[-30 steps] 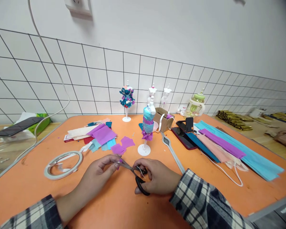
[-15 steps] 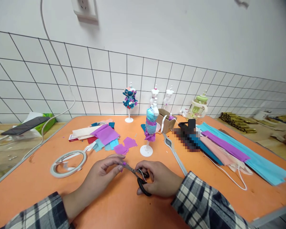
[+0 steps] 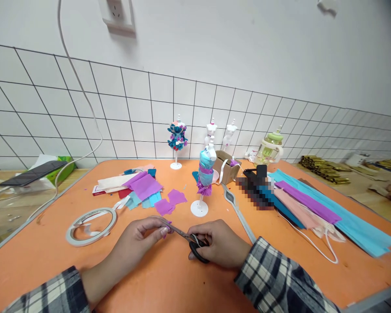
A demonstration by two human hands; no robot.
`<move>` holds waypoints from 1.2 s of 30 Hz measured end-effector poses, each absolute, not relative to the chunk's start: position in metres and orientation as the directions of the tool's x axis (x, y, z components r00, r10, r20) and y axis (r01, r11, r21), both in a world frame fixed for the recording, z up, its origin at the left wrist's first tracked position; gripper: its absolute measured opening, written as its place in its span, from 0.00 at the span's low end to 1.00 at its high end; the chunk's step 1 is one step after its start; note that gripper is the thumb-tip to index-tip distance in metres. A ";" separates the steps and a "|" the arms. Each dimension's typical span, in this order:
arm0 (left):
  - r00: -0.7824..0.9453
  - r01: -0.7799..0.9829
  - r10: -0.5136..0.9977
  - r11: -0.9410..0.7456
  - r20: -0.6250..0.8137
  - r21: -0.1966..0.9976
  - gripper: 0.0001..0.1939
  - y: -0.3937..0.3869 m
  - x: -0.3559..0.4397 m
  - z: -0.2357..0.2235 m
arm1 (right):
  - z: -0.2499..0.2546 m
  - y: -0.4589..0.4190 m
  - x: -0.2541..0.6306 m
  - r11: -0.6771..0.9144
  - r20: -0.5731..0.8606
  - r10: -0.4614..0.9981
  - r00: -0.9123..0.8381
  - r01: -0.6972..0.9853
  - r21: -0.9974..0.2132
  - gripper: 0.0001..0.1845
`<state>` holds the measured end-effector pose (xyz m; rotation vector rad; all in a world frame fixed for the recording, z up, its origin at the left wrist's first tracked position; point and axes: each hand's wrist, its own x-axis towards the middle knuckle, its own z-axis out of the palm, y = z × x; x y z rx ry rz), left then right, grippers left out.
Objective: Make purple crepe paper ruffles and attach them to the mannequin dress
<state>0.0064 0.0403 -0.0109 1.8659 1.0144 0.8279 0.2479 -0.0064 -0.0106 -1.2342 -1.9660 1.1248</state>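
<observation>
My right hand point(image 3: 220, 243) grips the black handles of a pair of scissors point(image 3: 183, 234), whose blades point left. Between the thumb and fingertips of my left hand point(image 3: 143, 237) is a small piece of purple crepe paper point(image 3: 169, 227), mostly hidden, with the blade tips right at it. Just beyond my hands stands a small white mannequin point(image 3: 199, 208) on a round base, wrapped in light blue and purple paper. Two purple paper scraps point(image 3: 176, 197) lie left of its base.
A roll of double-sided tape point(image 3: 70, 237) lies at the left, with a pile of paper pieces point(image 3: 146, 187) behind it. More mannequins point(image 3: 176, 165), a cardboard box point(image 3: 226, 172) and a bottle point(image 3: 269, 150) stand at the back. Folded paper strips point(image 3: 368, 234) and a grey zipper-like strip point(image 3: 241, 213) lie right.
The scissors' handles have come closer together and the blades have closed at the purple paper. Both hands stay in nearly the same place; the view has shifted slightly.
</observation>
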 end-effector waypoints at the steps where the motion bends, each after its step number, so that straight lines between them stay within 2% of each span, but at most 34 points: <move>1: 0.442 0.325 0.888 -0.292 0.128 0.900 0.12 0.041 0.007 -0.011 | -0.011 -0.005 0.251 0.213 0.022 0.928 -0.373 0.481 -0.850 0.14; 3: 0.401 0.320 0.912 -0.227 0.085 0.920 0.12 0.041 0.008 -0.010 | -0.009 -0.002 0.259 0.186 0.040 0.968 -0.248 0.601 -0.777 0.22; 4: 0.385 0.316 0.921 -0.196 0.063 0.928 0.12 0.040 0.008 -0.008 | -0.008 0.000 0.263 0.173 0.052 0.979 -0.196 0.671 -0.721 0.23; 8: 0.413 0.275 0.911 -0.112 -0.012 0.955 0.13 0.037 0.009 -0.004 | -0.004 0.002 0.275 0.167 0.046 0.985 -0.165 0.861 -0.480 0.14; 11: 0.474 0.221 0.880 -0.112 -0.006 0.969 0.13 0.036 0.008 -0.005 | -0.005 0.001 0.274 0.193 0.070 0.981 -0.180 0.897 -0.397 0.14; 14: 0.516 0.185 0.856 -0.144 0.028 0.972 0.13 0.036 0.006 -0.009 | -0.008 0.000 0.270 0.196 0.068 0.980 -0.185 0.888 -0.415 0.15; 17: 0.518 0.188 0.854 -0.179 0.057 0.966 0.12 0.037 0.006 -0.012 | -0.012 0.002 0.270 0.128 -0.023 0.987 -0.162 0.854 -0.505 0.20; 20: 0.508 0.213 0.858 -0.209 0.075 0.954 0.11 0.038 0.007 -0.013 | -0.015 0.005 0.276 0.038 -0.133 0.980 -0.145 0.802 -0.597 0.37; 22: 0.511 0.222 0.856 -0.220 0.078 0.950 0.10 0.038 0.007 -0.014 | -0.014 0.007 0.280 0.038 -0.168 0.968 -0.187 0.771 -0.636 0.48; 24: 0.519 0.216 0.851 -0.225 0.083 0.950 0.11 0.038 0.008 -0.014 | -0.010 0.008 0.282 0.056 -0.171 0.959 -0.226 0.743 -0.667 0.49; 26: 0.549 0.193 0.833 -0.208 0.070 0.959 0.12 0.037 0.009 -0.014 | -0.005 0.006 0.279 0.071 -0.108 0.975 -0.193 0.737 -0.673 0.37; 28: 0.604 0.148 0.796 -0.150 0.030 0.978 0.14 0.036 0.011 -0.014 | -0.001 0.000 0.273 0.144 0.021 0.985 -0.174 0.736 -0.662 0.23; 29: 0.631 0.123 0.776 -0.110 0.008 0.986 0.15 0.035 0.012 -0.014 | 0.001 -0.003 0.268 0.215 0.089 0.974 -0.209 0.721 -0.659 0.21; 32: 0.664 0.072 0.747 -0.039 -0.018 0.997 0.17 0.031 0.017 -0.015 | 0.003 -0.013 0.254 0.474 0.264 0.874 -0.408 0.593 -0.651 0.26; 36: 0.686 0.060 0.728 -0.050 -0.005 0.997 0.18 0.027 0.021 -0.018 | 0.000 -0.019 0.242 0.625 0.488 0.781 -0.391 0.465 -0.627 0.21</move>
